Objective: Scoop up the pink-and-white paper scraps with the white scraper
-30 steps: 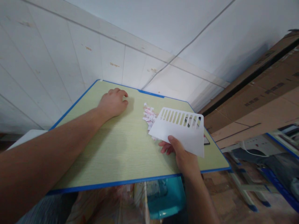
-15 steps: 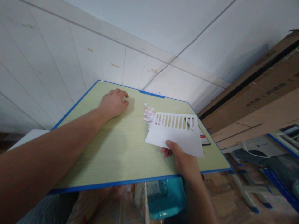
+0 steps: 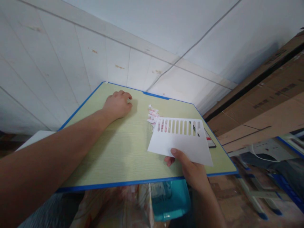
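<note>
My right hand (image 3: 190, 166) grips a white sheet of paper (image 3: 175, 144) by its near edge, thumb on top and fingers underneath. A row of several narrow slots is cut along the sheet's far side. Held above the table, it partly covers a pile of torn paper scraps (image 3: 152, 114), white with pink marks. My left hand (image 3: 118, 105) rests on the tabletop left of the scraps, fingers loosely curled, the thumb apart from the forefinger, and nothing visible in it. Under the sheet's right side lies a flat item with a dark edge and a red patch (image 3: 211, 142), mostly hidden.
The pale green table (image 3: 111, 155) has a blue rim and stands against a white panelled wall (image 3: 118, 57). Large cardboard boxes (image 3: 266, 98) lean at the right. A turquoise bin (image 3: 173, 202) sits below the front edge. Another desk (image 3: 292, 147) is at far right.
The white sheet and my right hand have shifted slightly toward me and tilted a little. My left hand stays on the table. The whole view has moved a bit.
</note>
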`<state>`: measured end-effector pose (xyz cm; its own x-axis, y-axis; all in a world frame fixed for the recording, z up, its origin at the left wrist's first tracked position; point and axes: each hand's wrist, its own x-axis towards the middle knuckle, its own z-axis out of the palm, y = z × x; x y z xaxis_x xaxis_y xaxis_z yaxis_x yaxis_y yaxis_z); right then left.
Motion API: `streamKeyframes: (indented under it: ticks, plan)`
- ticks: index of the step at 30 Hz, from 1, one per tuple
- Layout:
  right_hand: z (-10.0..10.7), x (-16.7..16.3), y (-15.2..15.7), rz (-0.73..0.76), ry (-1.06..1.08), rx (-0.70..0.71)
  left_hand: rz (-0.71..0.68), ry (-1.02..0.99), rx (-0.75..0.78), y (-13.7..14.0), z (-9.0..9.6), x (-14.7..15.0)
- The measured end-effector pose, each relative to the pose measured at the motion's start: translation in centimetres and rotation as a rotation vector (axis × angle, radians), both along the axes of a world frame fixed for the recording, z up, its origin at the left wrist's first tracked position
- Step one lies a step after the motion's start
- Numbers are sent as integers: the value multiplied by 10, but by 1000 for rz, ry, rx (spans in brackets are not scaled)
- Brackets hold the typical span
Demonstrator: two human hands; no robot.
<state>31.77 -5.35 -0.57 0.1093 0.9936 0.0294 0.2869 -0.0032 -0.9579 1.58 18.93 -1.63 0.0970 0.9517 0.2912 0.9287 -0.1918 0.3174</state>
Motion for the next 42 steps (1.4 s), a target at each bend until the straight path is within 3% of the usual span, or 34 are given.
streamKeyframes:
  ticks: [11, 24, 30, 42]
  plan:
    - [-11, -1, -3, 17, -9, -9, 6, 65, -42, -1, 2, -1]
    - [-1, -1, -9, 39, 98, -25, 23, 75, -85, -3, 5, 1]
    - [-3, 6, -4, 85, 17, 4, 13, 97, -77, -3, 4, 1]
    - [-6, 5, -23, 27, 62, -90, 7, 92, -76, -1, 2, -1]
